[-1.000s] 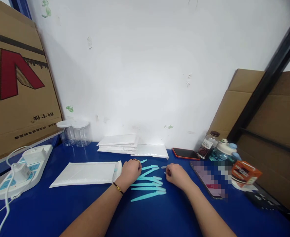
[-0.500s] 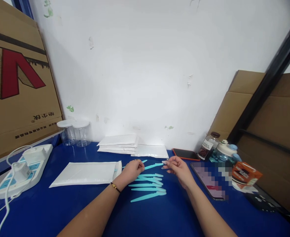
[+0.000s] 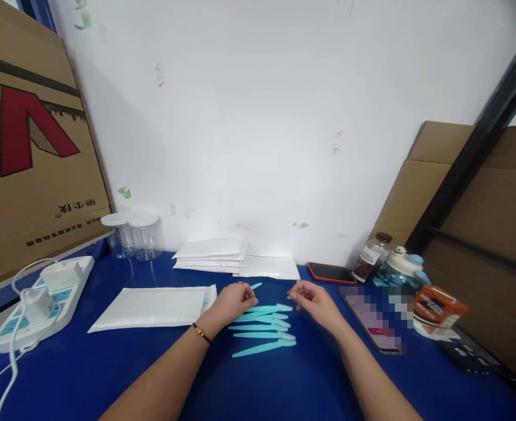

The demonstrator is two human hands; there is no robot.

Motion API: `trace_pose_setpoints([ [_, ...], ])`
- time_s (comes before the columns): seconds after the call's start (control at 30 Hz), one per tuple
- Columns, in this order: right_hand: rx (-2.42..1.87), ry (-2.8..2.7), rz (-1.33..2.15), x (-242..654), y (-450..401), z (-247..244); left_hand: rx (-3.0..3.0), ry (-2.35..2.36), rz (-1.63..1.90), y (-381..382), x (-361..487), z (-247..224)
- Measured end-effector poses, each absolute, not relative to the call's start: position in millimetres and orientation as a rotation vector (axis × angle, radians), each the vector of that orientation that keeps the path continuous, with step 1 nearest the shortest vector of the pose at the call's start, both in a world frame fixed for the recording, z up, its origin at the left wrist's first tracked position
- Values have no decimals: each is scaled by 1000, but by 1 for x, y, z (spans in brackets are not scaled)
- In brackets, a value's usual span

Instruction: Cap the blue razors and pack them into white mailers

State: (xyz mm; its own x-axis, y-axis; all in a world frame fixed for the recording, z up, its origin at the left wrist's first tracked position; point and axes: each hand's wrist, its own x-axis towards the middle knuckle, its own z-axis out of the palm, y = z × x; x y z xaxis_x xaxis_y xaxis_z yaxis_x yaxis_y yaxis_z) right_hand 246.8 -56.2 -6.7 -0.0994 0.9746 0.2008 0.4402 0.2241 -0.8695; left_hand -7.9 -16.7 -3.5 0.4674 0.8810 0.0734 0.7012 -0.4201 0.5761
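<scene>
Several teal eyebrow razors (image 3: 262, 335) lie in a rough row on the blue tabletop, their handles pointing left. My left hand (image 3: 234, 301) is closed over the upper left of the row. From behind its fingers sticks out the end of another razor (image 3: 256, 286); its middle is hidden under the hand. The top razor of the row (image 3: 275, 308) lies just at the left fingertips. My right hand (image 3: 313, 301) hovers by that razor's right end, fingers loosely curled and apart, with nothing visible in them. A white padded mailer (image 3: 152, 309) lies left of my left hand.
More white mailers (image 3: 209, 256) are stacked by the wall. Left are a power strip (image 3: 43, 304) and clear lidded jars (image 3: 146, 240). Right are two phones (image 3: 332, 272), a brown-capped bottle (image 3: 372, 257), a teal water bottle (image 3: 398, 270) and an orange box (image 3: 437, 310).
The razor that spanned both hands has come down onto the top of the row. My right fingers have let go of its end. My left hand has barely moved.
</scene>
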Motion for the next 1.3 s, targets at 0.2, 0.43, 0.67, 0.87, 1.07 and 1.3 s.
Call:
trace_pose_setpoints([
  [0.2,-1543,-2008,312,267,-48,-18,2435,1666,508,-1,-17,-12],
  [0.43,-1532,-2185,183,248,-43,-23,2550,1527,434,-2,-12,-12],
  [0.67,-1403,-2162,328,238,-43,-24,2612,1368,434,-9,-2,-8],
  [0.87,-1346,-2178,410,232,-45,-18,2681,1306,391,-14,7,-9],
  [1.07,-1285,-2202,493,226,-48,-17,2607,1275,347,-21,16,-7],
  [1.3,-1352,-1956,398,250,-45,-14,2634,1117,265,-49,8,6],
])
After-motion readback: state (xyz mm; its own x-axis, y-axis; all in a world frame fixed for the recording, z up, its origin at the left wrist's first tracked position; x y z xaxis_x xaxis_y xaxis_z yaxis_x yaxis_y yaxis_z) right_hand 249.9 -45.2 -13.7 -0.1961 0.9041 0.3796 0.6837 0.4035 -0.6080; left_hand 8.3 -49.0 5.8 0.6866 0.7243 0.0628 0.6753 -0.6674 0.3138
